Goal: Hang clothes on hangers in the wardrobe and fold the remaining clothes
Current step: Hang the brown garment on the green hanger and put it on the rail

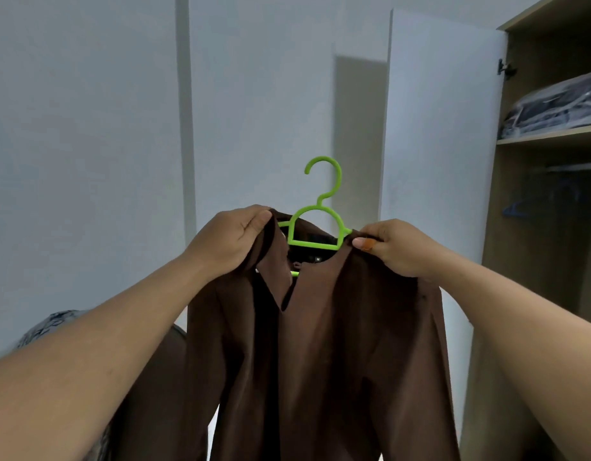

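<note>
Brown soft-fabric V-neck top (320,361) is held up mid-air, draped on a bright green plastic hanger (315,227), left of the open wooden wardrobe (550,194). The left hand (232,239) is pinched shut on the left shoulder fabric, the right hand (392,247) on the right shoulder seam. Main risk I'd guess: the left shoulder looks bunched and not seated on the hanger arm, so letting go could let it slide off. The long hem might also snag on the way to the rail (573,168).
</note>
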